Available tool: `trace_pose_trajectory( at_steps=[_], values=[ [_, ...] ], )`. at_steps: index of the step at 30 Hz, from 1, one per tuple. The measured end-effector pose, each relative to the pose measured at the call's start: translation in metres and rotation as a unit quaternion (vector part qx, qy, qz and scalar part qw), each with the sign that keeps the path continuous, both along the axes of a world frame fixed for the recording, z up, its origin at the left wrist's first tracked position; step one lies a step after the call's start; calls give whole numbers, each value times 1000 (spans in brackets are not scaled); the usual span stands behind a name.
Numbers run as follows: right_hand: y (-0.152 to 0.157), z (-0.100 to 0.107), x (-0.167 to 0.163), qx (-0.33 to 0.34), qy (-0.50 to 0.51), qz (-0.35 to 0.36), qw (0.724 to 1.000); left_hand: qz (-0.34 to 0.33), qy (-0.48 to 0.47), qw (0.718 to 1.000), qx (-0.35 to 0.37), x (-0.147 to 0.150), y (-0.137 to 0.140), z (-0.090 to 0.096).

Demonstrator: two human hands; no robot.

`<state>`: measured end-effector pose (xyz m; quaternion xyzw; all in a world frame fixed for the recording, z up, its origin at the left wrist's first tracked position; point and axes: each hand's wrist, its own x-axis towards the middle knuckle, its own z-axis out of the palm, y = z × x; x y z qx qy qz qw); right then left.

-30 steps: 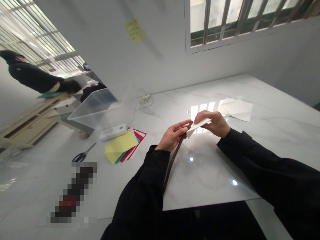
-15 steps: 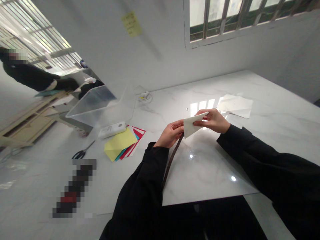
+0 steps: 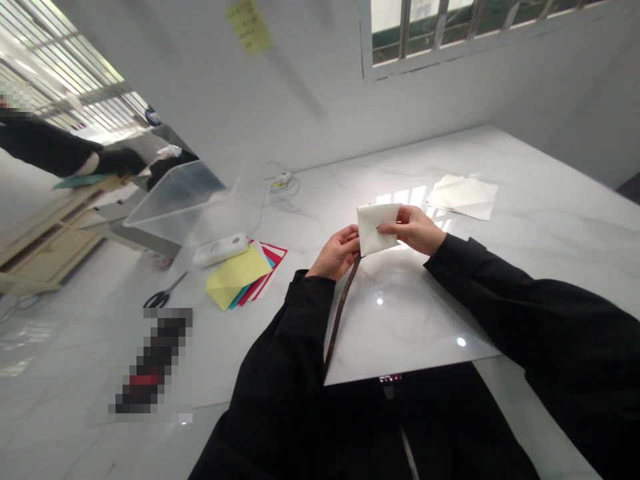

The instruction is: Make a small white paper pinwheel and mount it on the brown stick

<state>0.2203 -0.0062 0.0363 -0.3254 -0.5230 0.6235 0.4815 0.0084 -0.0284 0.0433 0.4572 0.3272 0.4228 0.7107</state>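
A: Starting from the left of the marble-patterned tabletop (image 3: 415, 313)?
B: Scissors (image 3: 167, 291), one pair, black handles, blades aimed away from the person. Next, a white oblong device (image 3: 220, 251), just beside a fanned stack of coloured sheets (image 3: 237, 275): yellow uppermost, teal, red and white edges showing beneath.
A: Then?
B: Left hand (image 3: 336, 253), black sleeve, wrist low, fingers pointing inward and bent. They are closed on the upper end of a brown strip (image 3: 342, 310); the exact grip is partly hidden.
A: Describe the strip.
B: Dark brown, narrow, gently curved, slanting down from the fingers towards the near table edge. Upper tip not visible.
A: And the white sheet (image 3: 371, 230)?
B: One, off-white, roughly square, raised in front of the person at a slight tilt. Lower-left corner meets the strip; left edge lies at the left fingertips.
A: Right hand (image 3: 417, 230)?
B: Black sleeve, reaching in from the right. Pinches the sheet's right side, thumb flat across the front, fingers behind.
A: Last entry?
B: White papers (image 3: 463, 196), loosely overlapped, lying farther back, beyond the right hand.
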Motion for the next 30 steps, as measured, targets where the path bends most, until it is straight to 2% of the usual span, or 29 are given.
trace_pose_trajectory(
  at_steps=[8,13,18,30],
  values=[
    [5,-10,-6,-69,59,-7,996,22,4,999,-49,4,4,-10],
    [14,-12,-1,-72,80,-45,993,21,16,998,-65,-1,6,-14],
    [18,-10,8,-72,76,-89,990,-3,55,998,-39,-4,5,-14],
    [17,-22,2,-61,77,-102,990,19,39,998,-48,-7,7,-19]
  ],
)
